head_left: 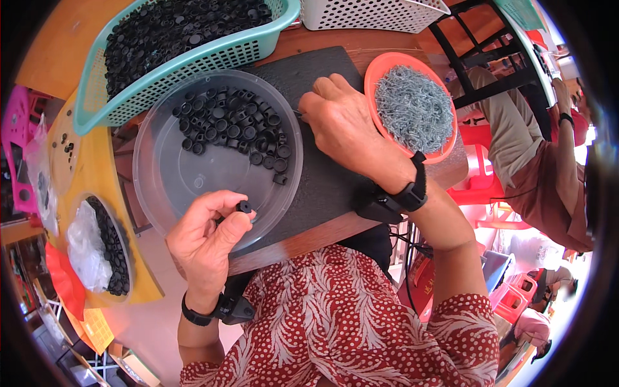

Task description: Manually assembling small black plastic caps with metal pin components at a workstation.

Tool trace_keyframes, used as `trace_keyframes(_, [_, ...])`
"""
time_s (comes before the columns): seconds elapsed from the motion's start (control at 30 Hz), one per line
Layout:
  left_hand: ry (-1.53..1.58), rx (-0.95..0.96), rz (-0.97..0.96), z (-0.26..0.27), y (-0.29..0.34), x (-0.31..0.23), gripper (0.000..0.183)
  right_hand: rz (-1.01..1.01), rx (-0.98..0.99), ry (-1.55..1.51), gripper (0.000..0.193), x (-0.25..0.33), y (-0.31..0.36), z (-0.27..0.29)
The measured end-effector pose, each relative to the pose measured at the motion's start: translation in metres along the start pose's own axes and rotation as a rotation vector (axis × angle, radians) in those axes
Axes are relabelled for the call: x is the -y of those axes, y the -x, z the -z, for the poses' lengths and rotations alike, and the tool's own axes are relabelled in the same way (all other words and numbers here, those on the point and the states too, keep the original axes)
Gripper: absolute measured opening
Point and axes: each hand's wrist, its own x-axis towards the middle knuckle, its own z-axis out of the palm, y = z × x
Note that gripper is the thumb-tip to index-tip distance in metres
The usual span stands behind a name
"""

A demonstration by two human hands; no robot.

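Note:
Between the thumb and fingers of my left hand [209,235] is a small black plastic cap [244,206] with a hole in its face. That hand is at the near rim of a clear round tub [187,184], which holds many similar black caps [222,122]. My right hand [335,113] is closed over the dark mat, between the tub and an orange bowl [369,80]. A thin metal piece [298,112] shows at its fingertips; the rest of it is hidden. Small silver screws [416,106] fill the orange bowl.
A teal basket [193,64] heaped with black parts stands behind the tub, beside a white basket [367,16]. The dark mat [322,168] lies on the wooden table. At left, a tray of black parts [109,238] is partly under a plastic bag [88,248]. Another person [541,155] sits at right.

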Motion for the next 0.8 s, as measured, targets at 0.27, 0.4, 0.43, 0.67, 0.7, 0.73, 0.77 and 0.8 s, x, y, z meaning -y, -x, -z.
trace_keyframes(0.27, [-0.002,0.021,0.000,0.005,-0.002,0.003,0.026,0.046,0.146,0.007,0.008,0.000,0.010,0.021])
trace_keyframes(0.4, [0.042,0.042,0.044,0.006,-0.002,0.001,0.021,0.030,0.183,0.030,0.013,0.003,0.015,0.031])
trace_keyframes(0.43, [0.041,0.040,0.042,0.006,-0.002,0.001,0.021,0.030,0.186,0.029,0.013,0.004,0.015,0.033])
trace_keyframes(0.67, [0.044,0.030,0.030,0.004,0.000,0.001,0.020,-0.021,0.065,-0.068,0.012,0.000,0.020,0.030])
trace_keyframes(0.7, [0.037,0.030,0.029,0.004,-0.001,0.000,0.020,-0.001,0.063,-0.070,0.012,-0.001,0.021,0.029])
trace_keyframes(0.73, [0.029,0.029,0.029,0.003,-0.001,0.000,0.020,-0.003,0.065,-0.068,0.012,-0.002,0.021,0.028])
trace_keyframes(0.77, [0.031,0.032,0.030,0.003,-0.001,0.001,0.020,-0.004,0.088,-0.035,0.011,-0.002,0.021,0.026])
trace_keyframes(0.8, [0.037,0.031,0.036,0.003,-0.001,0.001,0.020,-0.004,0.110,-0.005,0.011,-0.001,0.021,0.025])
